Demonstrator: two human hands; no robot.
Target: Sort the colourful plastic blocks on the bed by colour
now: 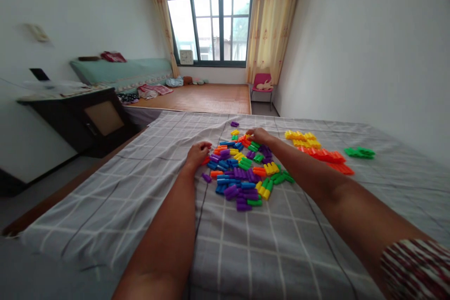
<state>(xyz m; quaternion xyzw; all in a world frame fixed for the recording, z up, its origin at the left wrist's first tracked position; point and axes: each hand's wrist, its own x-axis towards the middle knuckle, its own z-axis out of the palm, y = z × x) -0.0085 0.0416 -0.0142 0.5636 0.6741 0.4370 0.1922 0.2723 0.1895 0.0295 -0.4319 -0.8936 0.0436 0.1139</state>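
Observation:
A loose heap of purple, blue, green, orange and yellow plastic pieces (242,173) lies on the grey checked cloth. At its left edge is my left hand (198,153), fingers curled, next to an orange piece; what its fingers hold, if anything, is hidden. My right hand (257,136) reaches to the far side of the heap, its bent fingers at orange and yellow pieces, and its grip is too small to make out. To the right, sorted by colour, are yellow pieces (303,139), orange-red pieces (325,156) and green pieces (360,152).
The cloth-covered surface (140,187) extends around the heap. Beyond it are a low bed (207,96) under the window, a pink chair (262,82) and a dark cabinet (94,117) at the left. A single purple piece (234,124) lies behind the heap.

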